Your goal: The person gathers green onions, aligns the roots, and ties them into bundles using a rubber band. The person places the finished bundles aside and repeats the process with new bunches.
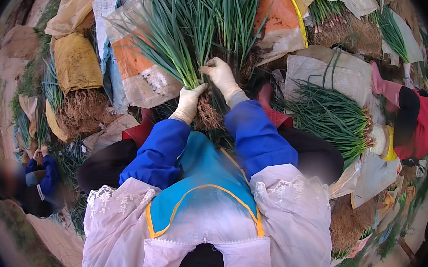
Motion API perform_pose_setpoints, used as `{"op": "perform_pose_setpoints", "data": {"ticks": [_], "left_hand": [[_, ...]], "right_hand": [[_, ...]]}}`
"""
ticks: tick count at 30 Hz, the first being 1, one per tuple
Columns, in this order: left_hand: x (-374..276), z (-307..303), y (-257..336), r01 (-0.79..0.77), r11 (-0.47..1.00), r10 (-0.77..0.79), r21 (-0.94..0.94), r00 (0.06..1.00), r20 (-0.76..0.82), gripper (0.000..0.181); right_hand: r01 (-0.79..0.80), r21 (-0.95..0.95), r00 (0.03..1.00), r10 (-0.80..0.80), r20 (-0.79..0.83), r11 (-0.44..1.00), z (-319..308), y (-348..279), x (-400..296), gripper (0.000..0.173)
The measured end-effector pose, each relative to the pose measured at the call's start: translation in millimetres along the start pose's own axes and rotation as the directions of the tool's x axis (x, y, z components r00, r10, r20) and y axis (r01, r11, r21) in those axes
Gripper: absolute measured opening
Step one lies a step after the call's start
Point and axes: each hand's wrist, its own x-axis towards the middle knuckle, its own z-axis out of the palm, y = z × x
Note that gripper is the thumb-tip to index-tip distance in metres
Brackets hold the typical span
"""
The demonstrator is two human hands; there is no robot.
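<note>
My left hand [187, 104], in a pale glove, is closed around a bunch of green onions [184, 71]. Their leaves fan out to the upper left, and the brown fibrous roots [209, 113] hang beside the glove. My right hand [223, 78], gloved too, is just above and right of the left one, fingers curled with thumb and fingertips close to the stems. Whether it pinches a stem or leaf cannot be made out. Right behind it stands a larger mass of green onions [234, 23], leaves upward, on an orange-and-white woven sack [142, 70].
A yellow sack [78, 62] wraps a rooted bundle at left. More green onions [331, 119] lie in a pile at right, near a person in red [425, 123]. Another person's blue sleeve [50, 175] shows at lower left. My red boots [141, 130] flank the work.
</note>
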Motion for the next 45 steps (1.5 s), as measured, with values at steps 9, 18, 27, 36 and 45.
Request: {"op": "perform_pose_setpoints", "data": {"ticks": [9,18,27,36,45], "left_hand": [[-5,-36,12,0.022,0.998,-0.023,-0.063,0.999,-0.028,0.022],[-20,-86,48,0.017,0.979,0.052,-0.201,0.942,0.331,0.022],[-46,-56,59,0.124,0.886,0.034,-0.447,0.944,0.329,0.026],[-27,-2,39,-0.01,0.999,0.007,0.033,0.996,0.087,0.02],[-34,5,27,0.055,0.99,-0.055,-0.127,0.998,0.007,0.015]], "right_hand": [[0.241,0.099,0.946,-0.211,-0.244,0.965,53,-23,-37,0.017],[0.334,-0.792,0.753,0.361,0.551,0.512,-66,-11,-32,0.048],[-0.045,-0.076,0.991,0.035,-0.128,0.996,-92,-6,42,0.028],[-0.099,-0.054,0.987,0.105,0.118,0.994,-43,-55,-2,0.023],[-0.191,0.268,0.981,0.172,0.092,0.944,0,-59,-17,0.014]]}}
